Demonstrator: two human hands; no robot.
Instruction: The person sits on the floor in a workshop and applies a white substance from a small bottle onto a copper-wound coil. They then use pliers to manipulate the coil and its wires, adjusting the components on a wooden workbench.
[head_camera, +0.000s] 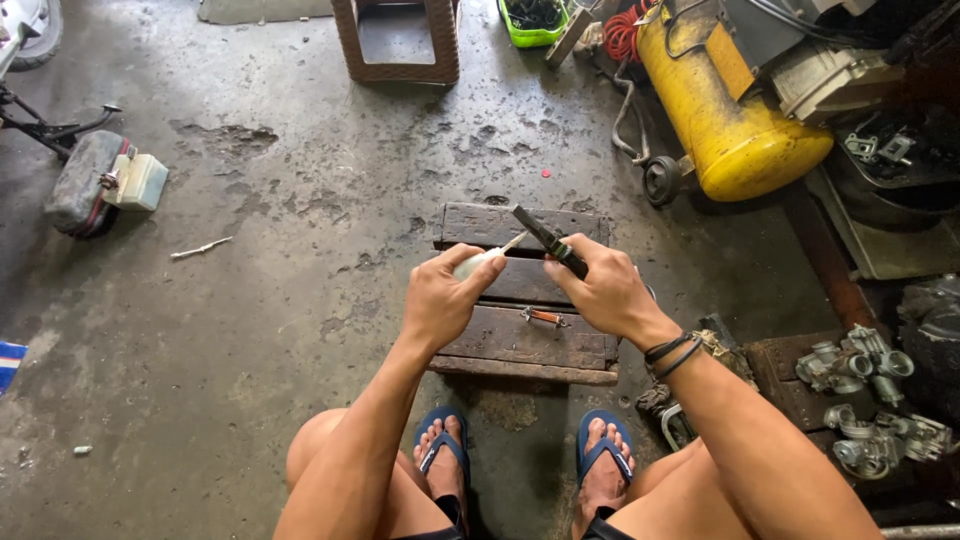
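My left hand (441, 298) is closed around a small pale tube (478, 261) whose thin nozzle points up and right. My right hand (598, 288) grips a dark, narrow, blade-like tool (545, 240) that sticks up to the left, and the nozzle tip meets it. Both hands hover over a low, worn wooden stool (520, 340) made of dark planks. A small orange-handled tool (545, 317) lies on the stool's middle plank. Black cords circle my right wrist. My feet in blue flip-flops rest just in front of the stool.
A yellow compressor tank (725, 125) with a small wheel lies at upper right. Metal carburettor parts (855, 365) sit on a wooden block at right. A brown plastic stool (398, 40) and a green tray (533, 25) stand at the top. A grey padded part (85, 185) rests at left on the stained concrete floor.
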